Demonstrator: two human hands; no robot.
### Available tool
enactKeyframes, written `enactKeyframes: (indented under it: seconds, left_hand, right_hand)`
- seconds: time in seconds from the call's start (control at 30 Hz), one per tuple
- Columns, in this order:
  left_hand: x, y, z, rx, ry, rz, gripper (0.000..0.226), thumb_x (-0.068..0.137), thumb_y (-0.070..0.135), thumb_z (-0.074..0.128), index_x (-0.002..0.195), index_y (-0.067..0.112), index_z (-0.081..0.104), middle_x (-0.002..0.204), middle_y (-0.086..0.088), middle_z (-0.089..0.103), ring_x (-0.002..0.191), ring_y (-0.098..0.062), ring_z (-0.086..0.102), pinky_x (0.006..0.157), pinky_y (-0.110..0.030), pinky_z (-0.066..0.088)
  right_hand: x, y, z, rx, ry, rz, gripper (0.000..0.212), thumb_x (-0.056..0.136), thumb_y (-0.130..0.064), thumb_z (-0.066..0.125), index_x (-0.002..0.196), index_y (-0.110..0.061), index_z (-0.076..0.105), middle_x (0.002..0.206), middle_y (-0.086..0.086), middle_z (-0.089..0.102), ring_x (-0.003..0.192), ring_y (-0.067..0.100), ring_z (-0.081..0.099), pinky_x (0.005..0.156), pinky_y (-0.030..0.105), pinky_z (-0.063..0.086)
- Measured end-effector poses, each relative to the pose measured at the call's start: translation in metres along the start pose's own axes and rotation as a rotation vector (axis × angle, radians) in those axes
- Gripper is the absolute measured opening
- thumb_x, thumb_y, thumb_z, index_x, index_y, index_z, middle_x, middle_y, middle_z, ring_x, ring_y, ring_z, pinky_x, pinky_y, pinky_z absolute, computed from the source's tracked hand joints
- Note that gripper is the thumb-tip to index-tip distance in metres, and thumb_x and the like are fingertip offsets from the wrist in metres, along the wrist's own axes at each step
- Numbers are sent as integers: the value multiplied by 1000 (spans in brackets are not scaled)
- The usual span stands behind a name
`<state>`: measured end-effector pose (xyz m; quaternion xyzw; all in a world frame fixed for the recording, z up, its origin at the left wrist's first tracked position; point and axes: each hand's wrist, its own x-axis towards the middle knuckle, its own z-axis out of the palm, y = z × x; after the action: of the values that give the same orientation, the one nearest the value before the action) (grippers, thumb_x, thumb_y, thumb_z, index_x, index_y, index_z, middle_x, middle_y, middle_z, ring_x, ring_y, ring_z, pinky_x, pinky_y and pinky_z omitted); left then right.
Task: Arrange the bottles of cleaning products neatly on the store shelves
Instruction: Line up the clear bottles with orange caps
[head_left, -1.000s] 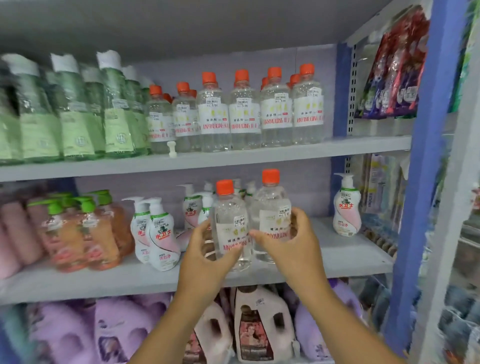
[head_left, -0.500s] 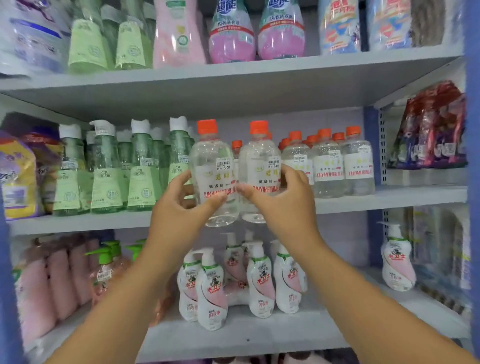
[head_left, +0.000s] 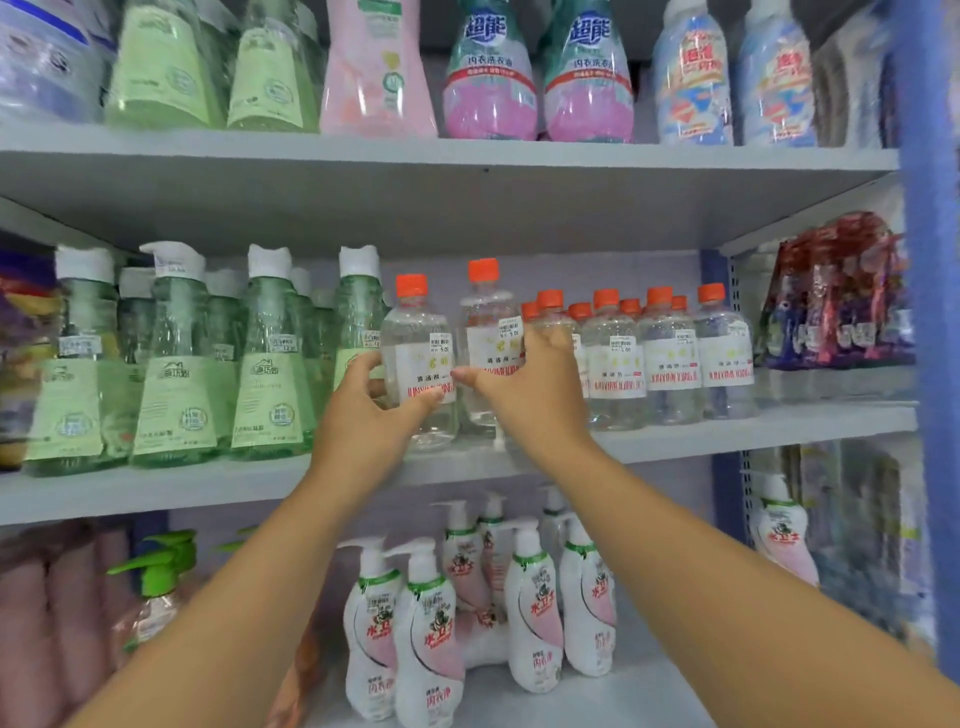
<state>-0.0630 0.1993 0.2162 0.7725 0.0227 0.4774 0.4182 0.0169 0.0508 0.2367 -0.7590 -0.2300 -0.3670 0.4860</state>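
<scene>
My left hand (head_left: 371, 415) grips a clear bottle with an orange cap (head_left: 422, 343); its base rests on or just above the middle shelf (head_left: 727, 423). My right hand (head_left: 530, 387) holds a second clear orange-capped bottle (head_left: 485, 322) right beside it. Both bottles are upright, between the green bottles (head_left: 270, 364) on the left and the row of matching orange-capped bottles (head_left: 670, 353) on the right.
Pink, green and blue bottles stand on the top shelf (head_left: 467, 150). White-and-pink pump bottles (head_left: 431, 634) fill the lower shelf, with one pump bottle (head_left: 784, 535) alone at the right. A blue upright post (head_left: 930, 312) and hanging packets (head_left: 836, 296) border the right side.
Both hands lifted the two clear bottles from the lower shelf up to the middle shelf and pushed them in and down beside the matching row. The view tilted upward.
</scene>
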Motion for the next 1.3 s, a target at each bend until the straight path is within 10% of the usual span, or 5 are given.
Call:
enactKeyframes:
  seconds: [0.23, 0.37, 0.73, 0.9, 1.3]
  left_hand:
    - [6, -9, 2, 192, 1, 86, 61, 83, 46, 78, 136, 30, 53, 123, 3, 53, 98, -15, 58, 82, -32, 48]
    - [3, -13, 6, 232, 55, 56, 67, 82, 50, 77, 136, 26, 45, 118, 9, 60, 107, -17, 57, 82, -32, 44]
    - [6, -12, 19, 289, 77, 40, 59, 85, 43, 77, 135, 20, 57, 116, 4, 63, 98, -17, 65, 81, -35, 53]
    - [-4, -13, 24, 506, 136, 104, 49, 93, 51, 64, 130, 21, 63, 120, -3, 65, 93, -19, 58, 71, -30, 40]
    - [-127, -47, 17, 203, 281, 247, 33, 91, 24, 71, 122, 22, 64, 122, 11, 56, 118, -9, 49, 104, -16, 33]
  right_hand:
    - [-4, 6, 7, -183, -20, 31, 89, 73, -64, 78, 144, -21, 46, 136, 7, 47, 121, 26, 55, 96, 42, 54]
    - [-17, 14, 3, -158, -5, -17, 57, 82, -53, 74, 124, -23, 52, 118, -1, 43, 104, 23, 59, 84, 38, 55]
    - [-1, 5, -8, -335, -84, 32, 50, 90, -34, 73, 129, -12, 49, 126, 2, 54, 88, 21, 58, 57, 30, 36]
    - [-1, 7, -9, -432, -128, -17, 47, 94, -39, 69, 130, -12, 53, 131, 4, 52, 101, 25, 64, 69, 35, 47]
    - [-132, 98, -64, 234, 252, -170, 18, 93, -5, 64, 108, -15, 68, 100, -6, 60, 93, 11, 62, 86, 20, 49]
